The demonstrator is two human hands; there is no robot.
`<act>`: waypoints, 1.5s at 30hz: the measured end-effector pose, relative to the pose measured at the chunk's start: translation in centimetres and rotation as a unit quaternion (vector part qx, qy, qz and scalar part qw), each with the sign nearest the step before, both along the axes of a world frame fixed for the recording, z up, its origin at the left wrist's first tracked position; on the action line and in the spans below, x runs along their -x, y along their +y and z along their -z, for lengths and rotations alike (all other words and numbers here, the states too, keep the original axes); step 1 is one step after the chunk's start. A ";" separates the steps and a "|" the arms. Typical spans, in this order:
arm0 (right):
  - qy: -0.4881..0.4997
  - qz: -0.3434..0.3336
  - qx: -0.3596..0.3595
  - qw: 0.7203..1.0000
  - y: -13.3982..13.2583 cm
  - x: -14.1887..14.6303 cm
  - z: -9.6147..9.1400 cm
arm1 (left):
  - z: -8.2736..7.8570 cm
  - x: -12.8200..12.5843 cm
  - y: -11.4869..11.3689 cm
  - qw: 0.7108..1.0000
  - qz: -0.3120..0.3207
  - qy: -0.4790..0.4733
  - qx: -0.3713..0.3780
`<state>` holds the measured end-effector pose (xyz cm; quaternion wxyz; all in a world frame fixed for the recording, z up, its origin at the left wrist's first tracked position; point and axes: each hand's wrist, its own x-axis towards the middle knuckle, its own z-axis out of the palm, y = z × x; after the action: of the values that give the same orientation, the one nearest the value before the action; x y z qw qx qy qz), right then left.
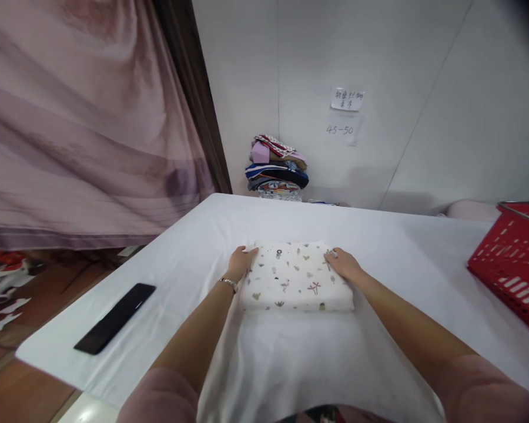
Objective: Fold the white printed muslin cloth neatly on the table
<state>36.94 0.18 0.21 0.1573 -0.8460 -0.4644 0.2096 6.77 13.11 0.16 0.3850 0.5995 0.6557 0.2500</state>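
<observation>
A folded white cloth with small printed figures (pixel 296 277) lies flat on the white-covered table (pixel 405 247). My left hand (pixel 240 261) rests on its far left corner, fingers curled over the edge. My right hand (pixel 342 262) lies on the far right corner, fingers bent onto the fabric. Both hands press or grip the folded cloth at its far edge. A bracelet sits on my left wrist.
A black phone (pixel 116 317) lies near the table's left edge. A red plastic basket (pixel 514 261) stands at the right. A stack of folded clothes (pixel 276 169) sits behind the table against the white wall, under paper notes. A pink curtain (pixel 79 123) hangs at left.
</observation>
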 end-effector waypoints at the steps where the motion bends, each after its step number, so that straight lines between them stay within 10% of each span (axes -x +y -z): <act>1: 0.007 -0.005 0.001 1.000 -0.3 0.3 0.0 | -0.1 0.1 -0.4 1.000 0.005 -0.008 0.008; 8: 0.126 0.032 -0.077 0.988 -1.1 -1.7 -0.9 | -0.5 -2.1 -5.7 0.998 0.003 -0.056 0.021; 14: -0.063 0.009 -0.022 0.998 -2.2 -7.1 -1.2 | 0.3 -2.8 -10.8 0.967 0.052 -0.203 0.144; 19: -0.182 -0.151 -0.168 0.957 -6.0 -3.3 -1.2 | -0.1 -1.7 -9.3 0.991 0.008 -0.133 -0.025; 24: -0.155 -0.238 -0.152 0.947 -9.3 2.1 0.1 | 0.0 -3.6 -8.8 0.944 0.185 -0.004 -0.274; 30: -0.101 -0.242 -0.092 0.960 -8.9 1.0 0.4 | 1.5 -4.6 -8.7 0.940 0.219 0.089 -0.245; 34: -0.131 -0.117 -0.129 0.976 -7.6 -2.6 -0.3 | 1.8 -4.5 -7.8 0.953 0.202 0.070 -0.215; 38: -0.099 -0.011 -0.021 0.995 -6.2 -4.8 0.0 | 1.7 -4.8 -7.0 0.966 0.179 0.059 -0.178; 45: -0.132 -0.062 -0.053 0.988 -3.7 -7.1 0.2 | 2.2 -5.5 -8.8 0.976 0.128 0.036 -0.174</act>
<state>44.07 -3.48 -0.04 0.1260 -0.8264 -0.5429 0.0809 12.29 4.28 -2.01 0.2792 0.7451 0.5334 0.2871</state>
